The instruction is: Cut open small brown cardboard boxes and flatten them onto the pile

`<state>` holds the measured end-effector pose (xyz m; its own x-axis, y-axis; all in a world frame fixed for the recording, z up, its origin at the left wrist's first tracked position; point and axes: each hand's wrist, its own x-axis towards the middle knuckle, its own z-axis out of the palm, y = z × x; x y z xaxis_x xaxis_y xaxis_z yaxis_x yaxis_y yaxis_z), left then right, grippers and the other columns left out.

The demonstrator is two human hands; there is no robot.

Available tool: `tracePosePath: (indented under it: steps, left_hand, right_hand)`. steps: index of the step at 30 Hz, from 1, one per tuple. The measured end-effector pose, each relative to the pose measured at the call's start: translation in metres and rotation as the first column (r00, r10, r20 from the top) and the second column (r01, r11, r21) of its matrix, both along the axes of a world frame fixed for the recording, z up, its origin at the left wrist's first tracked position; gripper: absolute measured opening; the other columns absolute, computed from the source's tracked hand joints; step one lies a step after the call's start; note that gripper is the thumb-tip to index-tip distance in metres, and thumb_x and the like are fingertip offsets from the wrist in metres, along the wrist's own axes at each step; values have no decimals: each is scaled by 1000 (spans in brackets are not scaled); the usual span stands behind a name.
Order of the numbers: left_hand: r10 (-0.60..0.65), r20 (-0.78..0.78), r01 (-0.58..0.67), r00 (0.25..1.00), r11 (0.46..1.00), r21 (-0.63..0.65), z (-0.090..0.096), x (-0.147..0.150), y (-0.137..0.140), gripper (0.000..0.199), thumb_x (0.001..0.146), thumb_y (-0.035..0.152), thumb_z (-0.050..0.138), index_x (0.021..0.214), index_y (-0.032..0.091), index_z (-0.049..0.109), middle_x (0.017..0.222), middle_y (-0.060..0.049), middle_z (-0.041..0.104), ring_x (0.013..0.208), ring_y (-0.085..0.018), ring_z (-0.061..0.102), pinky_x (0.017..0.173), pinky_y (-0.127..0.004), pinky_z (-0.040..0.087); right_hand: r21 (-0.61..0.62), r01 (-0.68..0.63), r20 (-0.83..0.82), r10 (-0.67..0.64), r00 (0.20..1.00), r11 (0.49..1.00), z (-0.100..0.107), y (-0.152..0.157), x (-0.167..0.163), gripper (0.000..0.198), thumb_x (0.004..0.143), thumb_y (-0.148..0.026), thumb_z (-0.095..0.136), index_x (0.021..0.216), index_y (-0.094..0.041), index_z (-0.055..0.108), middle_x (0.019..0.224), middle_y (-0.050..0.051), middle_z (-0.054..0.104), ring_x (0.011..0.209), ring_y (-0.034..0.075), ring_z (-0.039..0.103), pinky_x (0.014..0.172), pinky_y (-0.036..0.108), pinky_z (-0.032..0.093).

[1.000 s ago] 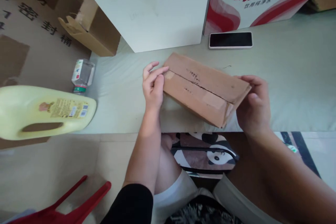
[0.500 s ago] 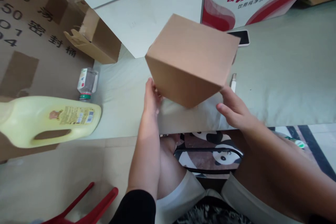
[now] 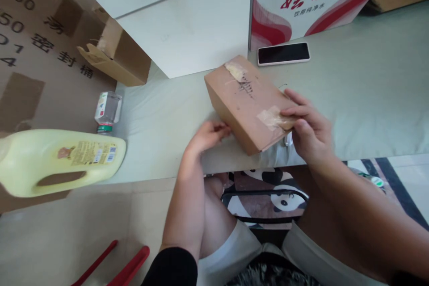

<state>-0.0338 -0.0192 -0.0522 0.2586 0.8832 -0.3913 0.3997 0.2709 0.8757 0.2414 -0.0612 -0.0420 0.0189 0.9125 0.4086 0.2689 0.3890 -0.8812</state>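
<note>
A brown cardboard box (image 3: 234, 103) rests tilted on the pale green cloth surface, its top marked with torn tape patches and a dark scribble. My right hand (image 3: 310, 129) grips its right end, fingers over the taped top edge and thumb at the near corner. Against the box's lower left side, my left hand (image 3: 211, 135) has its fingers bent, the tips at the cardboard and partly hidden. A small white object (image 3: 288, 138) shows between the box and my right hand, mostly covered. Behind the box lies a phone (image 3: 283, 54) with a dark screen.
At left lie a yellow jug (image 3: 63, 161) and a clear bottle (image 3: 107, 109) with a green cap. A small open carton (image 3: 129, 60), a large printed carton (image 3: 20, 53), a white box (image 3: 197, 27) and a red-and-white carton (image 3: 308, 4) stand behind. Red bars (image 3: 130, 268) show below.
The box has been turned and lowered, so its taped, scribbled face now shows on top. My right hand has come over its end; my left has slid right and down. The phone is uncovered.
</note>
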Motion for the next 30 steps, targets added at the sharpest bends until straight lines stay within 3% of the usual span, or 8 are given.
tracePosePath:
  steps: [3, 6, 9, 12, 18, 24, 27, 30]
  left_hand:
    - [444, 292, -532, 847, 727, 435, -7, -4, 9, 60, 81, 77, 60, 117, 28, 61, 124, -11, 68, 103, -23, 68, 79, -36, 56]
    - [357, 348, -497, 867, 561, 662, -9, -3, 15, 66, 83, 80, 55, 129, 33, 54, 151, -9, 49, 142, -29, 48, 111, -46, 46]
    - [304, 243, -380, 921, 569, 729, -8, 2, 17, 62, 84, 77, 57, 124, 31, 58, 145, -9, 51, 143, -30, 45, 118, -46, 40]
    - [295, 272, -399, 916, 585, 706, -7, 5, 17, 58, 85, 74, 59, 124, 31, 59, 131, -8, 56, 127, -27, 55, 110, -43, 45]
    - [297, 296, -418, 908, 584, 696, -7, 6, 18, 57, 83, 73, 62, 121, 30, 59, 126, -8, 55, 121, -26, 56, 105, -40, 46]
    - [298, 305, -425, 905, 571, 702, -7, 8, 16, 58, 83, 74, 62, 120, 29, 60, 126, -8, 56, 124, -27, 55, 108, -41, 44]
    - [304, 292, -419, 907, 565, 711, -6, 10, 15, 59, 84, 74, 60, 121, 28, 60, 129, -9, 56, 127, -27, 53, 112, -43, 41]
    - [315, 283, -418, 906, 567, 709, -5, 11, 14, 59, 85, 75, 58, 121, 28, 61, 132, -9, 57, 130, -27, 52, 116, -43, 39]
  right_hand:
    - [44, -171, -6, 172, 985, 984, 6, -3, -3, 29, 95, -51, 60, 102, -26, 73, 148, 11, 62, 139, 33, 56, 114, 56, 44]
    - [-7, -298, -28, 298, 954, 954, 9, -5, -4, 28, 96, -49, 60, 107, -27, 73, 152, 10, 58, 140, 31, 55, 110, 51, 48]
    - [-100, -146, -42, 143, 989, 984, 5, -2, 3, 33, 98, -52, 53, 113, -27, 70, 132, 10, 71, 120, 27, 68, 96, 46, 55]
    - [-247, 206, 273, -136, 952, 947, -2, 4, 16, 34, 91, -47, 58, 115, -24, 68, 88, 6, 74, 75, 23, 69, 73, 41, 55]
    - [-420, 346, 772, 129, 622, 839, -7, 5, 28, 62, 83, -45, 62, 141, -23, 60, 77, 8, 72, 65, 28, 62, 60, 39, 46]
    - [-424, 102, 182, -25, 983, 900, 2, 3, 27, 36, 77, -26, 50, 104, -27, 74, 74, 3, 70, 69, 24, 65, 63, 37, 49]
    - [-101, 34, -277, -61, 959, 994, 9, -4, 28, 40, 71, -27, 57, 109, -29, 69, 83, 4, 71, 75, 24, 66, 63, 38, 49]
    - [66, 199, -269, -175, 947, 978, 15, -17, 32, 44, 69, -34, 75, 111, -35, 61, 78, -1, 65, 67, 20, 60, 62, 36, 46]
